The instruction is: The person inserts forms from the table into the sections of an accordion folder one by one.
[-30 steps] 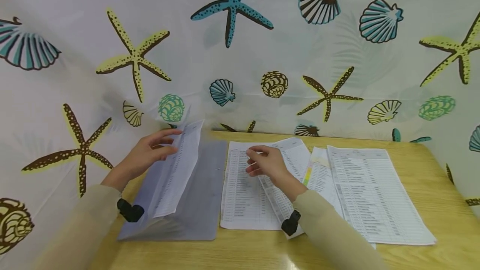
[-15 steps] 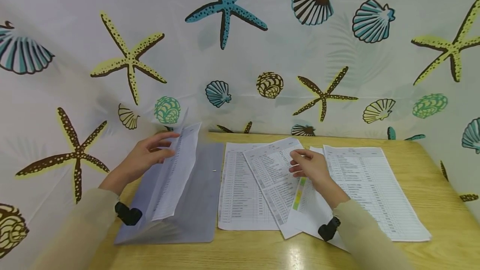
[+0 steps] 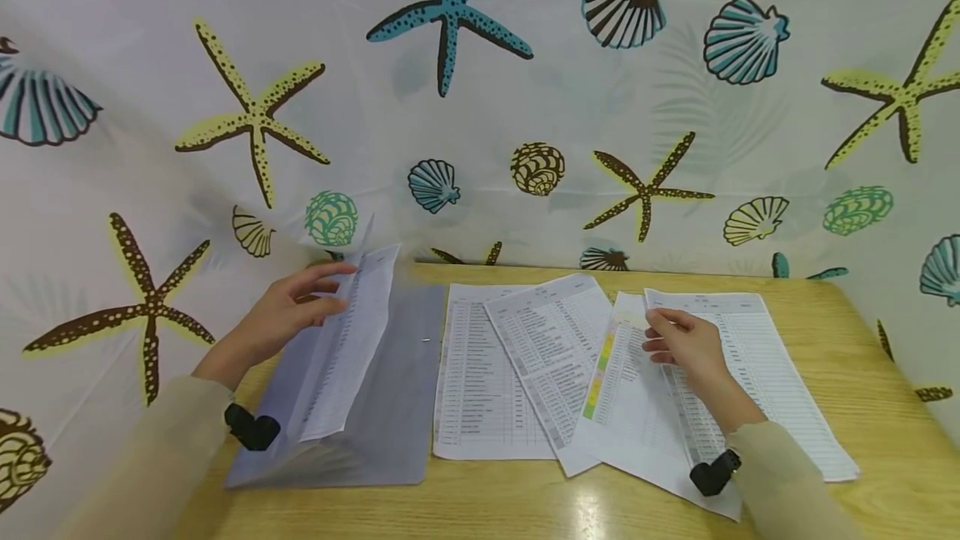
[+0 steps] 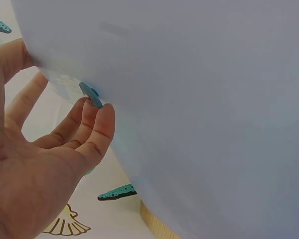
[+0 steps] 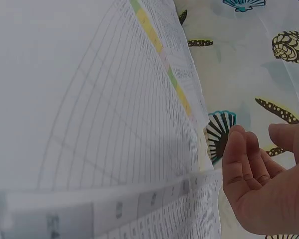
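1. So the folder (image 3: 401, 407) is bluish-grey see-through plastic, kinda cloudy, lying on the left part of the surface (image 3: 525, 498) with its cover tipped up. There's a little blue button (image 4: 91, 94) at the cover's edge.
2. A printed page (image 3: 352, 357) slants up along with the raised cover, a bit wavy down its right side, covered in small rows I can't read.
3. Left hand (image 3: 288, 315) has its fingers clamped on the cover's edge, a couple of fingertips right at that button.
4. Just right of the folder: a straight sheet (image 3: 480, 390) with a printed table, then a tilted sheet (image 3: 543, 340) partly on top of it.
5. Next is the striped sheet (image 3: 637, 415), with a green, yellow and pink band down its left side. The far right sheet (image 3: 772, 390), all lined rows, overlaps it.
6. Right hand (image 3: 690, 348) is over that last one, fingers loosely bent, thumb apart from them, nothing pinched. Can't tell if it's touching paper.
7. Behind everything, white cloth (image 3: 495, 123) with starfish and shells.
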Motion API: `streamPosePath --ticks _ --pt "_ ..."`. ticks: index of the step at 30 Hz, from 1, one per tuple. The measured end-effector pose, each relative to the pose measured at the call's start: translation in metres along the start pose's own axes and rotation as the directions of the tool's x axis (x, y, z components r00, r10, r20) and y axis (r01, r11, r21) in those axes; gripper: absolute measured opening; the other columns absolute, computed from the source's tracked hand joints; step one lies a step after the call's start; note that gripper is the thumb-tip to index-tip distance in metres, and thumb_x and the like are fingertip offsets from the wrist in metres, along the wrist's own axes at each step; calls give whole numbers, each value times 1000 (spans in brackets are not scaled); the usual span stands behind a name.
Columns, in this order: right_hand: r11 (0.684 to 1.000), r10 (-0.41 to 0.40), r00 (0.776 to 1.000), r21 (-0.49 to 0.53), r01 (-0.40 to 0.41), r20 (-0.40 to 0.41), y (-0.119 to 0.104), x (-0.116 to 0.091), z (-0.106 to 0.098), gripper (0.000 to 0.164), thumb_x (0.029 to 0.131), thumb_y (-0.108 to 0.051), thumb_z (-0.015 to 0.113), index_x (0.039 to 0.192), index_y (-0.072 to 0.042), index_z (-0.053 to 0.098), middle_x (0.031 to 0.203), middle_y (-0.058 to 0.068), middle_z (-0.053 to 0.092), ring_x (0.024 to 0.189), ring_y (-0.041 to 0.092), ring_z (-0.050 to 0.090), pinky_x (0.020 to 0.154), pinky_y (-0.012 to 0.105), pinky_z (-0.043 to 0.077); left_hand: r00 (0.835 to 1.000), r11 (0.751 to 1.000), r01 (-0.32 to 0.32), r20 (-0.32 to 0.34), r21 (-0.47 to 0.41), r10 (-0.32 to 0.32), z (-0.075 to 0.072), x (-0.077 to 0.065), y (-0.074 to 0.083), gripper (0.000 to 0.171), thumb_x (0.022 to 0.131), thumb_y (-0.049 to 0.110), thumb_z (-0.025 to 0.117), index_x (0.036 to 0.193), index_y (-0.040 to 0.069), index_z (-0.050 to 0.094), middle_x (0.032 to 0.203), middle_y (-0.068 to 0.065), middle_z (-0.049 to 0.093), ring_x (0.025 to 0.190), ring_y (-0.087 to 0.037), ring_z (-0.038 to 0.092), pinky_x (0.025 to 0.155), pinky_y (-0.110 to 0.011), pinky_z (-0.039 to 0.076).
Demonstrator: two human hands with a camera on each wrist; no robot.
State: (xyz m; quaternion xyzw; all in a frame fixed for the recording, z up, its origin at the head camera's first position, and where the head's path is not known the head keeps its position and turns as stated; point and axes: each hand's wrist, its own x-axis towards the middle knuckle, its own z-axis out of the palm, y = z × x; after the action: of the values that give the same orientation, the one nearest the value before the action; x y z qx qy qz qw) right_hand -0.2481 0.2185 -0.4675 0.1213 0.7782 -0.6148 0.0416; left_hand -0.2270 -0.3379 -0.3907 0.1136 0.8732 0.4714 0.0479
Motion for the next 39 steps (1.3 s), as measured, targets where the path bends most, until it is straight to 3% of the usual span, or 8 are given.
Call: streamPosePath --ticks 5,14,21,31,39 --pt "999 17 999 -28 -18 -44 9 -4 -22 60 105 -38 65 149 2 54 95 -3 75 77 4 72 74 26 62 1000 1000 -3 4 0 3 0 -1 1 57 105 23 64 158 14 46 156 -21 45 132 -37 52 88 -26 54" --pt "994 51 991 -85 -62 -120 27 -10 -59 63 105 -42 63 150 2 52 94 -7 72 78 3 70 72 24 61 1000 1000 9 11 -14 -9 -1 -2 -1 57 105 24 65 158 13 46 156 -21 45 134 -37 51 88 -26 53" --pt "977 47 980 -193 -85 -192 39 -18 -84 66 106 -45 59 150 4 52 117 17 73 77 2 67 70 21 59 1000 1000 10 15 -16 -10 1 -3 -1 56 106 23 64 158 13 46 156 -21 45 134 -37 50 89 -26 53" --pt "939 30 965 -324 -117 -261 51 -22 -121 59 106 -33 59 147 8 52 122 30 68 71 2 65 65 19 57 1000 1000 -4 11 -5 4 2 -1 0 55 105 23 65 157 13 48 155 -20 47 127 -29 54 87 -27 54" --pt "928 58 959 -340 -155 -278 59 -21 -144 60 105 -30 60 149 9 49 101 16 73 68 7 63 60 23 55 1000 1000 -12 11 -5 12 1 -1 -1 55 105 23 64 157 14 48 155 -18 46 129 -30 53 88 -27 53"
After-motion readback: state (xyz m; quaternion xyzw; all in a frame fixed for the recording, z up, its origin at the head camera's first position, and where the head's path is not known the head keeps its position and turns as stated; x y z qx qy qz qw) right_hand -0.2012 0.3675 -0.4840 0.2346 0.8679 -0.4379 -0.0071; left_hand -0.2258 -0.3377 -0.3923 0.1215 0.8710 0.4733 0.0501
